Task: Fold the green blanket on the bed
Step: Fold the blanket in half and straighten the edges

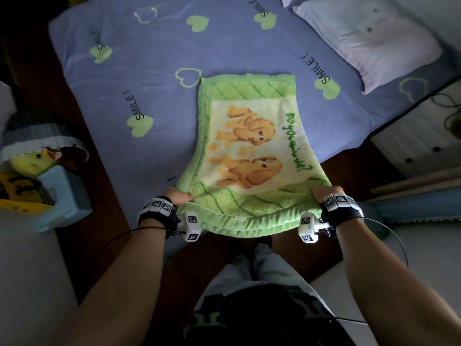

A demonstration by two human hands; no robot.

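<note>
Head view, left hand [177,196], right hand [324,192], apparently both grips pinching green blanket [249,151] corners

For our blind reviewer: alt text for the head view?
Both hands, left hand and right hand, grip the near corners of a fluffy green puppy-print blanket, lifting its near end off a blue heart-patterned bedsheet.

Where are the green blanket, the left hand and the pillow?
green blanket [249,146]: head view, printed centre panel.
left hand [178,196]: head view, knuckles.
pillow [369,43]: head view, top face.
</note>
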